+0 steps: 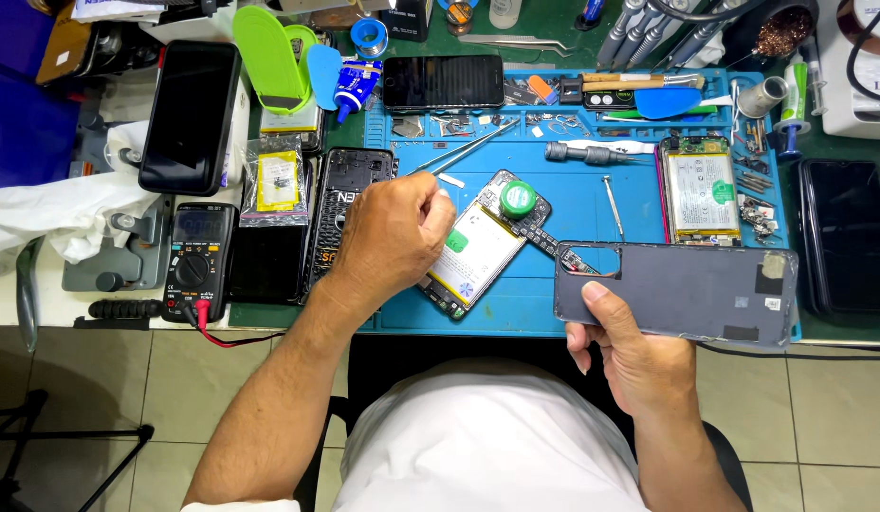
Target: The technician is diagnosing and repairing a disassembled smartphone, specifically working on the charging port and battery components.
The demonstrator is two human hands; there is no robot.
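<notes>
Left hand [393, 237] gripping tweezers [468, 149], covering part of opened phone [483, 246], right hand [625, 351] holding back cover [677, 289]

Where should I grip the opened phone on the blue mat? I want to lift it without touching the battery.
Probably by its two long edges, coming from above. The opened phone lies flat and tilted on the blue mat, battery face up; the left hand with tweezers covers its near left end.

Beige tiled floor [838, 417] beneath a cluttered green-topped workbench [843, 332], brightly lit.
</notes>
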